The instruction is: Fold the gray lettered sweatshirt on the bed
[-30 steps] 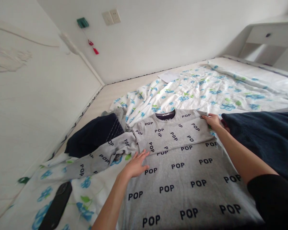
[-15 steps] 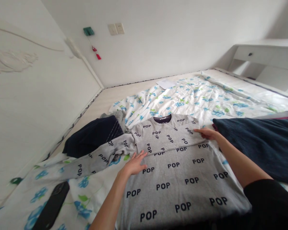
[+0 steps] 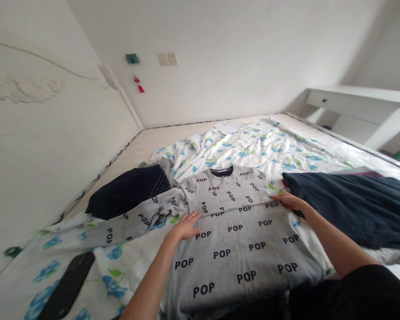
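A grey long-sleeved shirt (image 3: 226, 253) printed with black "POP" lies spread on the bed, its collar facing away from me. One sleeve is laid across the chest, and the left sleeve (image 3: 120, 222) stretches out to the left. My left hand (image 3: 186, 226) rests flat on the shirt's left side, fingers apart, just below the folded sleeve's edge. At the shirt's right edge, my right hand (image 3: 289, 201) has its fingers closed on the cloth near the end of the fold; its thumb is hidden.
Dark folded clothes (image 3: 350, 206) lie to the right, and a navy garment (image 3: 126, 191) is heaped left of the collar. A black phone (image 3: 66, 284) lies at lower left on the floral sheet (image 3: 246, 149). White paper (image 3: 226, 128) lies farther back, and a white desk (image 3: 353, 109) stands right.
The camera view has tilted up and turned slightly right. My right hand has come down along the shirt's right edge, and that side has drawn inward a little. My left hand stays on the shirt.
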`<state>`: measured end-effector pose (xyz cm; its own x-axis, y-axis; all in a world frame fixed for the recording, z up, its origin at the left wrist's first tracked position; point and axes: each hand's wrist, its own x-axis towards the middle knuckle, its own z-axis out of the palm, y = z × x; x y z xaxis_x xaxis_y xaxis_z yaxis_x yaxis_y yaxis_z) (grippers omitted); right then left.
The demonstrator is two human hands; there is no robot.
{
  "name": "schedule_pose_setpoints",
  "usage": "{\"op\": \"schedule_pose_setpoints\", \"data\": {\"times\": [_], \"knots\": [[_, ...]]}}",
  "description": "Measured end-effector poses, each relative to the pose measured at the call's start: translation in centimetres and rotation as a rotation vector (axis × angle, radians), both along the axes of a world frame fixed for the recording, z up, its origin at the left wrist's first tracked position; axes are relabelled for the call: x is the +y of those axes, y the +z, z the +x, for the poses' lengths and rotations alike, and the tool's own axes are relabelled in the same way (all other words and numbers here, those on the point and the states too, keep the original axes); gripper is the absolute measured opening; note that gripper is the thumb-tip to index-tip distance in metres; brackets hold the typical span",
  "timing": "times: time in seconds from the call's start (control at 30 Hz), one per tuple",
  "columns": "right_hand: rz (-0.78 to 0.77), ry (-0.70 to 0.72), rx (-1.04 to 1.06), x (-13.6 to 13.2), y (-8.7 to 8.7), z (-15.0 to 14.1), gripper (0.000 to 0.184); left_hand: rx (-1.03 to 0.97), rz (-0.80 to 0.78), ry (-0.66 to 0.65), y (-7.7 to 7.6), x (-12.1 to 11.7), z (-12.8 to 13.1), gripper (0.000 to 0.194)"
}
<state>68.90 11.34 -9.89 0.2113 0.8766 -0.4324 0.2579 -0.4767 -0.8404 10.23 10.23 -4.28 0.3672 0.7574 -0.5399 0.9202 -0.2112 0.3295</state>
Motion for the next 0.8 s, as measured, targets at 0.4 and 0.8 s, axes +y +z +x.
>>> {"op": "schedule_pose_setpoints", "data": {"times": [0.4, 0.8], "knots": [[0.320, 0.157, -0.554, -8.7, 6.6, -5.3, 0.011, -0.359, 0.002, 0.141, 5.0, -0.3, -3.2, 0.081], [0.384, 0.445, -0.439, -14.0, 6.7, -8.8, 0.032, -0.742, 0.417, 1.435, 10.6, -6.1, -13.7, 0.047]]}}
